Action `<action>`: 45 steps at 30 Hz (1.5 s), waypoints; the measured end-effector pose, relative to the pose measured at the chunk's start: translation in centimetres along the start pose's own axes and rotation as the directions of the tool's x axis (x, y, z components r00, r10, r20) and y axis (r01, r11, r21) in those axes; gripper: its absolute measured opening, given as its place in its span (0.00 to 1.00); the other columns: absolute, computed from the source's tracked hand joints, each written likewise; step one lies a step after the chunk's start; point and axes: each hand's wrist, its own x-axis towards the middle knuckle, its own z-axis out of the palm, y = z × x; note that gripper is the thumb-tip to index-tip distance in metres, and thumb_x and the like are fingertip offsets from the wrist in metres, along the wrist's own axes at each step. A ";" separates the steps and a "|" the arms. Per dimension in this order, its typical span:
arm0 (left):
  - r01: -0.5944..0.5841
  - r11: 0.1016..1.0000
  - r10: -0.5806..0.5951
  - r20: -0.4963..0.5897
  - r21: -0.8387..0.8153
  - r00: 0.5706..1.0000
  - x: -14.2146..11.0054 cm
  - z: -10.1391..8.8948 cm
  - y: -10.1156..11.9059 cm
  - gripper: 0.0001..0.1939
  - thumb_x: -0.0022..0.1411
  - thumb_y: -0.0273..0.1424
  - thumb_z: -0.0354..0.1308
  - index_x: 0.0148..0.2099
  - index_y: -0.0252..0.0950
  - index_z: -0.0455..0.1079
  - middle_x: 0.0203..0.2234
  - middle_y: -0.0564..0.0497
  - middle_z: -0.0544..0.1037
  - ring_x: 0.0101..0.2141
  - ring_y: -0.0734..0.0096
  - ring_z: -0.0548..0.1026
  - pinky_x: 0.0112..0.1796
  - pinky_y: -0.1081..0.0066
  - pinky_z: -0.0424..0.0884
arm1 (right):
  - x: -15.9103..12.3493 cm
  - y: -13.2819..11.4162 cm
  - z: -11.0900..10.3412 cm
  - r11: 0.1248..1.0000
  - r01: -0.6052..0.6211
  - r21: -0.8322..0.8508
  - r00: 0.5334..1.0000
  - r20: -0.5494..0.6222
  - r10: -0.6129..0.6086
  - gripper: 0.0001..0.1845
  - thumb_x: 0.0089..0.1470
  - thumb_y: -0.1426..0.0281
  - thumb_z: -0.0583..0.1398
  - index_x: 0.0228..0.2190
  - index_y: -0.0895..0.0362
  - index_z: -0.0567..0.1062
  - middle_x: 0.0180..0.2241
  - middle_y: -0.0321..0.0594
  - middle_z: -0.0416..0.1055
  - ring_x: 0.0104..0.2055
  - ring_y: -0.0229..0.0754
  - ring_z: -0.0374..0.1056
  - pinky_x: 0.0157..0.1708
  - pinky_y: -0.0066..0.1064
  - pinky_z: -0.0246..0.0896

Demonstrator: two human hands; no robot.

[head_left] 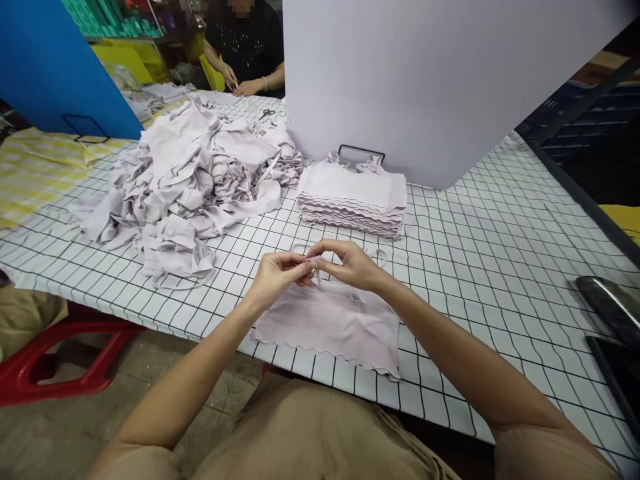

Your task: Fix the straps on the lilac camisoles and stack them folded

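Observation:
A pale lilac fabric garment [330,323] with a scalloped hem lies flat on the checked table [490,267] in front of me. My left hand [277,273] and my right hand [350,263] meet just above its far edge, fingertips pinching a thin lilac strap [313,261] between them. A loop of the strap [379,255] lies on the table to the right of my right hand. Behind my hands sits a neat stack of folded lilac pieces [355,197].
A big loose heap of lilac fabric [195,180] fills the left of the table. A white board [425,80] stands behind the stack, a blue board [50,67] far left. Scissors [267,114] lie beyond the heap. Another person [245,47] works opposite. A red stool [55,360] stands lower left.

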 end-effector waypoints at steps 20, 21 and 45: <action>-0.228 0.527 0.204 0.139 0.819 0.969 -2.5 -0.6 -4.9 0.04 0.61 0.31 0.67 0.36 0.39 0.75 0.33 0.53 0.80 0.40 0.62 0.71 0.46 0.60 0.58 | -3.8 3.3 4.0 0.999 0.024 -0.035 0.992 -0.127 -0.028 0.05 0.59 0.71 0.62 0.31 0.54 0.78 0.31 0.41 0.75 0.41 0.46 0.65 0.42 0.41 0.64; -0.237 0.524 0.217 0.141 0.818 0.966 -2.5 -0.7 -5.0 0.03 0.61 0.31 0.67 0.36 0.39 0.76 0.32 0.53 0.80 0.40 0.63 0.70 0.46 0.60 0.58 | -3.9 3.5 4.3 0.998 0.039 -0.053 0.991 -0.125 -0.046 0.06 0.60 0.71 0.61 0.31 0.54 0.77 0.31 0.41 0.74 0.42 0.47 0.65 0.43 0.42 0.63; -0.299 0.569 0.304 0.142 0.766 0.942 -2.4 -1.1 -5.7 0.07 0.60 0.33 0.68 0.30 0.40 0.78 0.26 0.54 0.78 0.35 0.65 0.71 0.46 0.59 0.58 | -2.2 2.7 2.6 0.841 0.298 -0.451 0.910 0.401 -0.108 0.18 0.67 0.75 0.50 0.28 0.58 0.73 0.28 0.40 0.69 0.42 0.46 0.58 0.56 0.60 0.44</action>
